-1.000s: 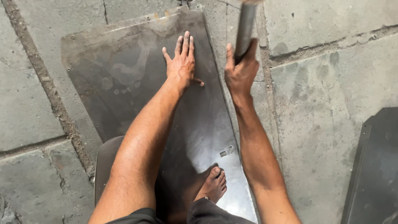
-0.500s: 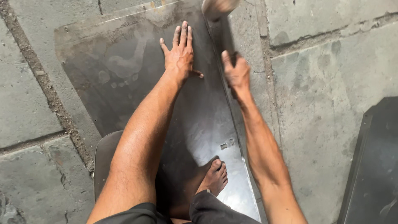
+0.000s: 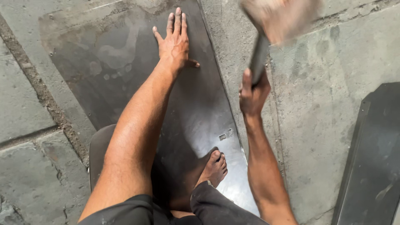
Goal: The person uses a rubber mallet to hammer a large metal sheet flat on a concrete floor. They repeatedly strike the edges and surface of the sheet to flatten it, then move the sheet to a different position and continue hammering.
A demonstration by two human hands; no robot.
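A dark metal sheet lies flat on the concrete floor in front of me. My left hand presses palm-down on it, fingers spread, near its far right part. My right hand grips the dark handle of a mallet, whose pale, blurred head is raised above the sheet's right edge. My bare foot rests on the near part of the sheet.
A second dark metal sheet lies on the floor at the right. Concrete slabs with cracked joints surround the work. A low dark seat edge shows under my left leg.
The mallet head, at the top edge half a second ago, now shows higher and to the right, blurred. My right hand has shifted with it. The left hand stays flat on the sheet.
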